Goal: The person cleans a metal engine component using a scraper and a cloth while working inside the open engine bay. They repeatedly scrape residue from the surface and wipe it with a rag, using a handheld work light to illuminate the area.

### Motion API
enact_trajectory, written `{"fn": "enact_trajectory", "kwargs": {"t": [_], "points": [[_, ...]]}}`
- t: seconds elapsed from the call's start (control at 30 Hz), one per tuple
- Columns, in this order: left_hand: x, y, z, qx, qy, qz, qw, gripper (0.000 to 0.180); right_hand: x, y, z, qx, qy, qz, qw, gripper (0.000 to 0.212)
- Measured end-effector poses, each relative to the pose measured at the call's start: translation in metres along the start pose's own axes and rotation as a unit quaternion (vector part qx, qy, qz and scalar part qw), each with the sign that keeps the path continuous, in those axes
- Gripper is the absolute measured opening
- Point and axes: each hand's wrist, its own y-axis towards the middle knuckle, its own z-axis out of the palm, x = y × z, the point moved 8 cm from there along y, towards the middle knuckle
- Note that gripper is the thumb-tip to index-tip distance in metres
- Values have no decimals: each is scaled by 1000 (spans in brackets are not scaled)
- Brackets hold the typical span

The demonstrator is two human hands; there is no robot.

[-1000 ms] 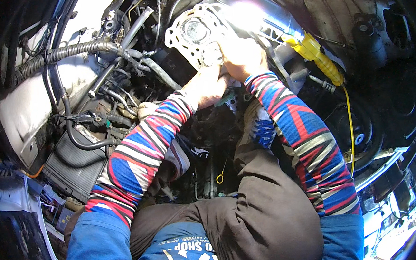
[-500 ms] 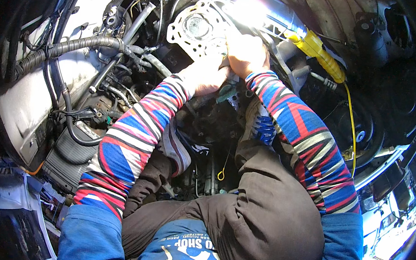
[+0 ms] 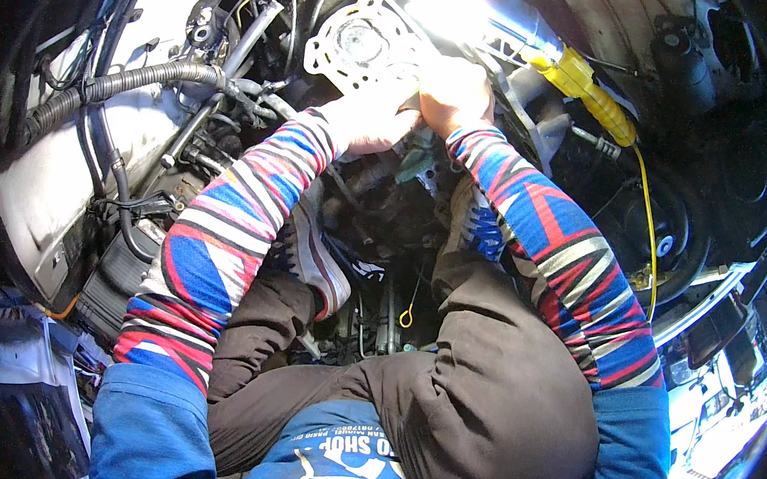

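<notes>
In a pale-walled engine bay (image 3: 30,207), the wearer's dark brown cloth trousers (image 3: 516,385) show knees spread wide, likely so both arms can pass between. Pale shoe with a red-striped sole (image 3: 322,275) and dark shoe with blue laces (image 3: 485,234) sit ahead, probably bracing. Beyond red, white and blue patterned sleeves (image 3: 222,227), left hand (image 3: 379,118) and right hand (image 3: 458,92) are close together, fingers mostly hidden or washed out; cannot tell how far open, or whether either grips anything. Both are at the near edge of a flat, perforated silver metal engine face (image 3: 398,53) with a round bore (image 3: 361,41), top centre; contact likely, glare hides it. Past the right hand, long work lamp with a yellow plastic handle (image 3: 584,93) rests alongside, apparently for lighting that face.
</notes>
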Motion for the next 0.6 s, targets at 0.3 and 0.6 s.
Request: {"fn": "enact_trajectory", "kwargs": {"t": [0.3,0.6], "points": [[-3,3,-5,24,30,11,999,47,2,0,-1,-10,-5,-7,1000,28],[3,9,-7,51,42,29,997,44,11,-9,-19,-102,-12,-42,994,14]]}}
